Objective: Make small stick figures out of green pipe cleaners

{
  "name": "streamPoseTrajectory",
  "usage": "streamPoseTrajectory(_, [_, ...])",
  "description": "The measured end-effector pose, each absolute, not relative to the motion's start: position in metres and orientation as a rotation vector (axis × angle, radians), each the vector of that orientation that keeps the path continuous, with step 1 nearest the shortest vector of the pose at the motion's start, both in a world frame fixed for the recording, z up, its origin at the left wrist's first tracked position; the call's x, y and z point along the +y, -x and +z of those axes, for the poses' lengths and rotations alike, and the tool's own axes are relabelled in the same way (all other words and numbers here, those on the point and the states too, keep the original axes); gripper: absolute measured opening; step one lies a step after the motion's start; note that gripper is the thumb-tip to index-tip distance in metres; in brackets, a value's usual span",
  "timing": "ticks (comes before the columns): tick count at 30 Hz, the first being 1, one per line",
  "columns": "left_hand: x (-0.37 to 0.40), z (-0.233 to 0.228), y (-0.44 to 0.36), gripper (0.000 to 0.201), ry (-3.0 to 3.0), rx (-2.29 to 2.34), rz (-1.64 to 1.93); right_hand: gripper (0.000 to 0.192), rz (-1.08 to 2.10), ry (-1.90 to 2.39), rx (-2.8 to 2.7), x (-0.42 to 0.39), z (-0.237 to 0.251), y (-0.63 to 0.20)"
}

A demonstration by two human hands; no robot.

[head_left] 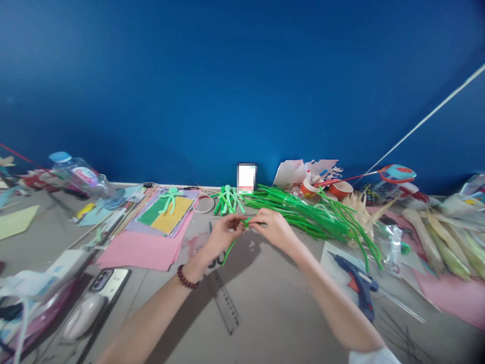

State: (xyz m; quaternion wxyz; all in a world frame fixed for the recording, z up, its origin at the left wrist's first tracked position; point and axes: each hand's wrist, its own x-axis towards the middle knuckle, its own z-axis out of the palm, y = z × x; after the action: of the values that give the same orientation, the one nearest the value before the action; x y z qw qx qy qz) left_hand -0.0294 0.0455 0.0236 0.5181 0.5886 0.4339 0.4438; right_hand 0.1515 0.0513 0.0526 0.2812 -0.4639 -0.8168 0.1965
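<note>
My left hand (223,233) and my right hand (273,227) meet over the grey table (265,303), both pinching one green pipe cleaner (229,250) whose loose end hangs down toward the table below my left hand. A dark red bead bracelet (187,278) circles my left wrist. Just behind my hands stand small green pipe-cleaner figures (228,198). A large bundle of green pipe cleaners (314,215) lies to the right of my right hand.
A clear ruler (224,301) and scissors lie under my arms. Pink paper (144,250), coloured sheets, a tape ring (203,203) and a bottle (81,174) sit left; a phone (109,280) front left. A blue glue gun (358,283), paper cups (340,189) and corn husks (443,242) sit right.
</note>
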Motion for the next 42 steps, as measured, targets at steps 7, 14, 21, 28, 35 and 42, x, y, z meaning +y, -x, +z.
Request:
streamPoseTrajectory(7, [0.048, 0.034, 0.039, 0.023, -1.637, 1.073, 1.016, 0.01, 0.613, 1.143, -2.098, 0.053, 0.055, -0.152])
streamPoseTrajectory(14, [0.029, 0.042, 0.033, 0.025, -2.503, 1.53, 1.152, 0.008, 0.591, 1.266, -2.02, 0.053, 0.044, -0.145])
streamPoseTrajectory(21, [0.032, 0.04, 0.034, 0.02, -2.674, 1.378, 1.005, 0.008, 0.614, 1.202, -2.003, 0.054, 0.042, -0.142])
streamPoseTrajectory(28, [0.036, 0.041, 0.039, 0.025, -2.736, 1.242, 0.951, 0.008, 0.691, 1.197, -1.95, 0.056, 0.043, -0.145])
streamPoseTrajectory(35, [0.037, 0.041, 0.04, 0.022, -2.633, 1.21, 1.047, 0.01, 0.801, 1.209, -1.923, 0.054, 0.052, -0.146])
streamPoseTrajectory(42, [0.035, 0.044, 0.04, 0.022, -2.713, 1.206, 1.04, 0.013, 0.999, 1.217, -1.803, 0.056, 0.05, -0.146])
